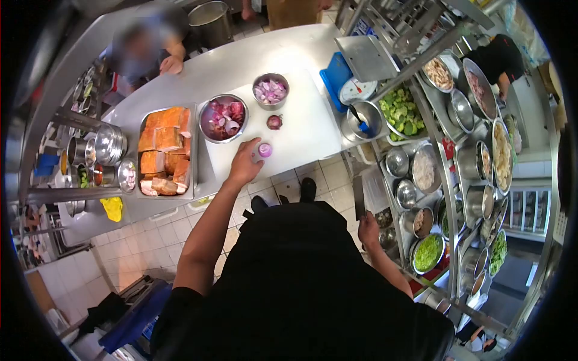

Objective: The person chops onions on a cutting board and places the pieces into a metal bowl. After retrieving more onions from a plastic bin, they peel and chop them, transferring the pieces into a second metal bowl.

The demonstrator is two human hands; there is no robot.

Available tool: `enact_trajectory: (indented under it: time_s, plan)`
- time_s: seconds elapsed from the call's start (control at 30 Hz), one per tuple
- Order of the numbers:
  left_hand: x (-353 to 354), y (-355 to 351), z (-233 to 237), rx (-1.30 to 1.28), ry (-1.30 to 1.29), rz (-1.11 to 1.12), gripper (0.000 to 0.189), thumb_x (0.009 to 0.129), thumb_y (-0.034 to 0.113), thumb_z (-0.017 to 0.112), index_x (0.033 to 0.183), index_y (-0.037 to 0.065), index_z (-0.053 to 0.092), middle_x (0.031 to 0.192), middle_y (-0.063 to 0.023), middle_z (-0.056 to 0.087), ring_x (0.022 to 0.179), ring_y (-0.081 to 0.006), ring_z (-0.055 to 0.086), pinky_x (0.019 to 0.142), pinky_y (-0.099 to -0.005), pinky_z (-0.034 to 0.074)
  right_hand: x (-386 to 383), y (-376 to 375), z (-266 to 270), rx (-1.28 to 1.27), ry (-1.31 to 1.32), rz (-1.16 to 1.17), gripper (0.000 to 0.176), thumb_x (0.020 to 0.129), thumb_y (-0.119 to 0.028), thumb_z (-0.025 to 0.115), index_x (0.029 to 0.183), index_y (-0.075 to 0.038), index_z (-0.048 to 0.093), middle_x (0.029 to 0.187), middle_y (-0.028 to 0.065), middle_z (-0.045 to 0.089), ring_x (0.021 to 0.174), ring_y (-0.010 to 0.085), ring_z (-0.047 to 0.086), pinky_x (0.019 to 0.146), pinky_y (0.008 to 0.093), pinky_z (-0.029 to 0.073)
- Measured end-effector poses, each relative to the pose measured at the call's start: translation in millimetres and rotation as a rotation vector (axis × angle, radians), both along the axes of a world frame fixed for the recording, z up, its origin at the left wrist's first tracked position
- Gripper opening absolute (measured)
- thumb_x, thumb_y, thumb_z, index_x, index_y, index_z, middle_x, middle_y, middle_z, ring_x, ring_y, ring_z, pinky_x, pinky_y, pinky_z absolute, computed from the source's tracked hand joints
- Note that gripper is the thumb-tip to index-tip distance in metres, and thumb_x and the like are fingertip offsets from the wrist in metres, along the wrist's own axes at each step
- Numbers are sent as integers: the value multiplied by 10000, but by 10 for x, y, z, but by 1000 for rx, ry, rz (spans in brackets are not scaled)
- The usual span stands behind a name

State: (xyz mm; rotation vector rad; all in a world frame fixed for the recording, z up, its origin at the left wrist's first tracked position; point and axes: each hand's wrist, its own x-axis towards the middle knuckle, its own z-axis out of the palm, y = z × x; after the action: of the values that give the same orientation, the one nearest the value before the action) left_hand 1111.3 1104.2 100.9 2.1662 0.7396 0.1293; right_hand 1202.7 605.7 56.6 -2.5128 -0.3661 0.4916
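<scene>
My left hand (245,163) rests over the near edge of the white cutting board (313,129), fingers apart, fingertips right beside a peeled purple onion piece (265,150). Out to the right, off the board, my right hand (368,230) is closed round the handle of a knife (359,197) whose broad blade points away from me. A whole unpeeled red onion (274,122) lies further up the board. Behind it stands a metal bowl of cut onion pieces (270,91). To its left, a larger bowl holds dark red onion skins and scraps (223,118).
A metal tray (193,180) of orange-skinned meat blocks stands left of the board. A blue scale (333,80) sits at the back right, near a metal pot (363,122). Racks of ingredient bowls (428,252) line the right side. A person (144,51) stands across the counter.
</scene>
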Motion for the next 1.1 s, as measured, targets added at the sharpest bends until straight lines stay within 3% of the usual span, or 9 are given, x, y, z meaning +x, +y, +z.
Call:
enact_trajectory:
  time_s: [0.13,0.23,0.43,0.53,0.63,0.73,0.9,1.03,1.1]
  plan:
    - [-8,-12,-65,37,-76,-62,714,804,44,811,1472,136,576,1344,-155,611,1042,-290,696,939,-401,578,86,475,418,65,-94,81,148,1084,-170,557,1041,-31,525,802,285,618,753,547,605,619,557,457]
    - [71,-39,-177,41,-181,-76,574,814,75,820,1361,95,644,1266,-165,658,1044,-319,697,948,-415,566,144,878,514,147,-32,152,147,1073,-162,558,1045,-22,521,824,297,659,828,545,654,667,603,484]
    - [-7,-316,200,133,130,87,551,832,184,873,1298,49,611,1252,-163,658,1029,-306,709,894,-429,584,237,1781,683,232,-113,476,139,1040,-146,570,1071,-22,515,835,298,687,815,533,670,711,616,528]
    - [-70,-291,49,169,-116,103,530,836,130,847,1295,31,600,1193,-172,683,1041,-332,704,918,-443,573,296,2091,640,87,-57,556,160,1030,-141,544,1094,3,512,860,314,694,844,539,679,764,628,536]
    - [-59,-203,-88,275,-329,-118,499,837,64,807,1290,36,602,1206,-180,679,1062,-366,696,945,-440,565,319,2299,702,52,-32,647,191,1031,-140,508,1132,22,514,891,327,704,873,542,686,818,643,532]
    - [-72,-213,-153,169,-252,-96,488,832,18,774,1286,31,596,1287,-184,647,1092,-387,685,969,-441,557,319,2460,700,-30,25,695,225,1030,-132,492,1180,33,520,929,333,711,901,540,688,847,644,528]
    - [-53,-457,32,71,-263,172,374,853,60,777,1183,24,606,1159,-220,657,1073,-435,663,944,-484,542,321,2555,959,-51,21,699,255,1032,-142,493,1200,47,522,967,339,713,955,531,689,873,629,532]
    - [-8,-448,-45,135,-244,220,359,850,101,822,1135,10,624,1071,-196,662,1067,-366,695,930,-443,558,364,2541,939,-93,37,695,262,1036,-159,497,1209,36,517,975,345,710,964,537,684,884,626,529]
    - [2,-368,-151,122,-216,151,397,836,123,832,1147,17,609,1126,-226,661,1036,-433,663,924,-483,545,368,2529,893,-93,40,699,263,1035,-164,499,1220,24,514,979,345,711,968,540,682,884,626,528]
